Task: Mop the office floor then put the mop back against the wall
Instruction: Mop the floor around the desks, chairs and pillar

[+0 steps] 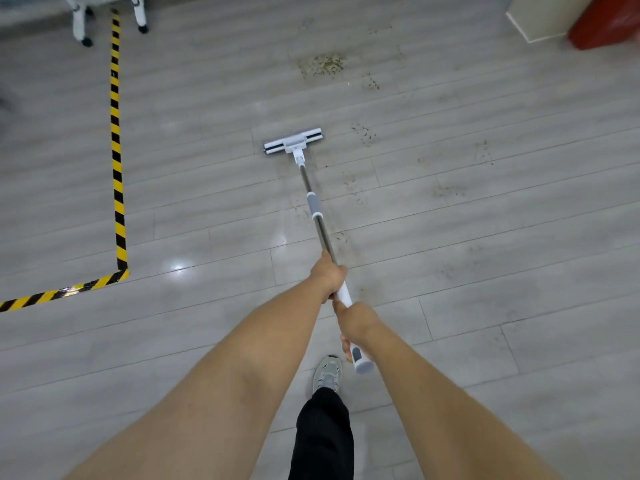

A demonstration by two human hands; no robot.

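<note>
A long mop with a metal pole (320, 225) and a white flat head (293, 141) lies angled on the grey plank floor (485, 306), head flat down ahead of me. My left hand (327, 275) grips the pole higher up. My right hand (355, 327) grips the white handle near its grey end cap (362, 365). Brown dirt specks (322, 64) and smears (363, 133) lie beyond and to the right of the mop head.
Yellow-black hazard tape (116, 150) runs down the left and turns at a corner. White chair legs on castors (81, 26) stand top left. A cream base (540, 19) and red object (606, 22) sit top right. My shoe (327, 372) is below the handle.
</note>
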